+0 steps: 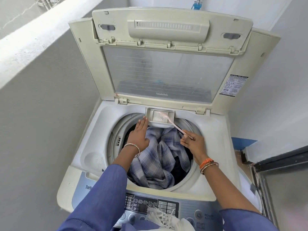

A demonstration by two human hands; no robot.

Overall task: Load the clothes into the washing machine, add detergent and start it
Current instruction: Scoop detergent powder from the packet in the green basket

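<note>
Lid up, checked clothes [156, 157] in the drum, left hand [139, 133] flat with straight fingers touching the detergent drawer [159, 117] edge, right hand [193, 144] pinching a pink spoon [173, 125] reaching into the drawer's white powder.

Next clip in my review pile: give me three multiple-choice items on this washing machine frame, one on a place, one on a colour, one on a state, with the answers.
1. Where is the detergent drawer?
A. At the back rim of the drum, below the lid hinge
B. On the control panel
C. On the floor

2. What colour is the checked cloth in the drum?
A. Red
B. Blue-grey and white
C. Green

3. How does the washing machine lid stand?
A. Shut
B. Taken off
C. Raised open

Answers:
1 A: the drawer juts over the drum; the left hand touches it with straight fingers.
2 B: the checks are blue-grey on white.
3 C: the lid stands up behind the drum, while the right hand pinches the pink spoon over the drawer.
</note>
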